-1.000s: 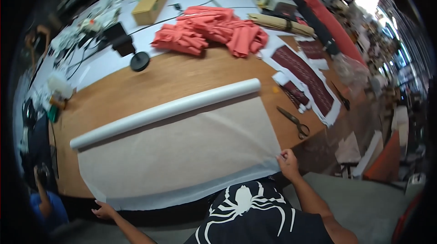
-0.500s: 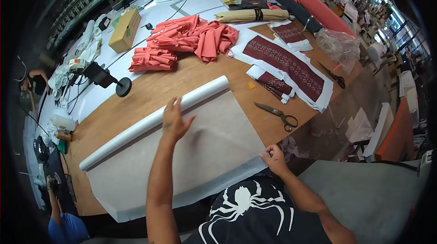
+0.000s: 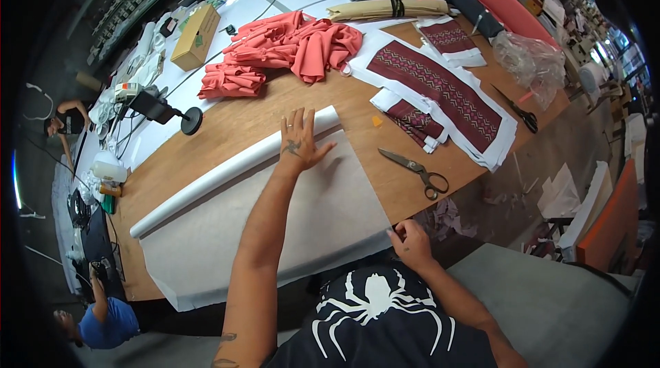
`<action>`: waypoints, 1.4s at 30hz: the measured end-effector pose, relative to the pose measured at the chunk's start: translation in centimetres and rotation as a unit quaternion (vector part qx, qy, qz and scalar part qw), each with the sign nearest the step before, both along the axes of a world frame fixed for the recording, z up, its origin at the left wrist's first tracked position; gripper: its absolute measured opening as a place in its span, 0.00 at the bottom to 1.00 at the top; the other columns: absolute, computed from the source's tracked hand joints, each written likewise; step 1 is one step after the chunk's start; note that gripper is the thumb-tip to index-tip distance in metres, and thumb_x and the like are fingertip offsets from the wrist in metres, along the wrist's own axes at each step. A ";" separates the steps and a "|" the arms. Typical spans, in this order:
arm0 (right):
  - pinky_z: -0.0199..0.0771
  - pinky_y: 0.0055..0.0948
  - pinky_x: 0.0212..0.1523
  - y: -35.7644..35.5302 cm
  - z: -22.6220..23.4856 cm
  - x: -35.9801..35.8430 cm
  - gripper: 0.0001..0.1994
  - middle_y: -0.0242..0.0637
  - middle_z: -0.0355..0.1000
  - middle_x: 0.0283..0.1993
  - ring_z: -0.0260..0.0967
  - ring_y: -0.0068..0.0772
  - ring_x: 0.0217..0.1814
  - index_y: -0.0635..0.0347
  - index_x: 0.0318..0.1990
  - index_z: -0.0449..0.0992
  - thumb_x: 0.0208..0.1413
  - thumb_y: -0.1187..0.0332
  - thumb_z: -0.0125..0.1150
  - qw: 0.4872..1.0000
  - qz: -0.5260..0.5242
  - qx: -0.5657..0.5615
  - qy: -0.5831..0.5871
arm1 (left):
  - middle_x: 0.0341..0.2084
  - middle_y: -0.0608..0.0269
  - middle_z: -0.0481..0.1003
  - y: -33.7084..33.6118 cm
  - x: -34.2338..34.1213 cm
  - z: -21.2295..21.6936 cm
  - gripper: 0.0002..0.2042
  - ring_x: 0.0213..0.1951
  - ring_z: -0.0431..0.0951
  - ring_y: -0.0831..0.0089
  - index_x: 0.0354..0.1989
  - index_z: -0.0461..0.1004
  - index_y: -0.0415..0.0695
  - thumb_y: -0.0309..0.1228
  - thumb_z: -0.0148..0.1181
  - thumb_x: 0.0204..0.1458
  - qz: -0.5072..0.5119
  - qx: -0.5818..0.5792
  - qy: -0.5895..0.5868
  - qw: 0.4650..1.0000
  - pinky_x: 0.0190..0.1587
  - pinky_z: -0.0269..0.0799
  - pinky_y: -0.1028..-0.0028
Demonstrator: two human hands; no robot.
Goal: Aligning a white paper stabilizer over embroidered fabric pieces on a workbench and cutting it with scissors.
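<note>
White roll point(image 3: 227, 179) lies slantwise on the wooden table point(image 3: 254, 117), in front of the person, its sheet point(image 3: 275, 224) drawn out toward the near edge and hanging slightly over it. Left hand point(image 3: 301, 140) on the roll toward its right end, palm down, fingers straight and spread, gripping nothing. Right hand point(image 3: 412, 244) at the sheet's near right corner, fingers bent inward; cannot tell whether the edge is pinched. Right of the sheet: dark scissors point(image 3: 421, 169), blades closed, and a small orange scrap point(image 3: 377, 121). Beyond these, a folded maroon piece point(image 3: 412, 123) beside a long patterned maroon panel point(image 3: 440, 93) with white borders. Behind the roll, a coral fabric heap point(image 3: 275, 52); a cardboard box point(image 3: 196, 37) to its left, a strapped tan bundle point(image 3: 371, 9) behind to the right. Far left, low: a co-worker in blue point(image 3: 110, 323).
</note>
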State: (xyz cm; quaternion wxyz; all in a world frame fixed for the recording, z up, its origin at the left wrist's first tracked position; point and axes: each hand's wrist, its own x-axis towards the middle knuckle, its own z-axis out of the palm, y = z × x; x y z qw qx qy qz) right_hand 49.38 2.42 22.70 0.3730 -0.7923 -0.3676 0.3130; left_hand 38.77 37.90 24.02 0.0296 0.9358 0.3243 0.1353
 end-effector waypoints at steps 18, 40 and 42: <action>0.64 0.41 0.51 10.6 -0.8 4.5 0.23 0.42 0.68 0.47 0.62 0.46 0.51 0.54 0.56 0.75 0.50 0.76 0.52 0.889 0.285 0.051 -0.354 | 0.56 0.46 0.69 3.4 -2.6 -0.8 0.45 0.60 0.67 0.52 0.63 0.62 0.43 0.59 0.68 0.41 0.038 -0.094 0.058 0.993 0.62 0.58 0.55; 0.63 0.41 0.54 5.8 -0.1 2.6 0.15 0.43 0.68 0.50 0.60 0.48 0.59 0.61 0.46 0.76 0.50 0.72 0.53 0.863 0.307 0.127 -0.380 | 0.45 0.45 0.73 -0.3 -3.8 0.5 0.32 0.47 0.75 0.47 0.53 0.71 0.41 0.54 0.66 0.48 -0.012 -0.142 0.058 0.988 0.50 0.72 0.57; 0.63 0.41 0.56 5.0 0.5 2.5 0.15 0.42 0.68 0.51 0.60 0.48 0.61 0.62 0.46 0.76 0.50 0.71 0.53 0.858 0.314 0.142 -0.382 | 0.45 0.45 0.73 -1.6 -4.2 0.7 0.31 0.45 0.76 0.46 0.53 0.71 0.40 0.53 0.66 0.48 -0.026 -0.133 0.058 0.989 0.49 0.72 0.57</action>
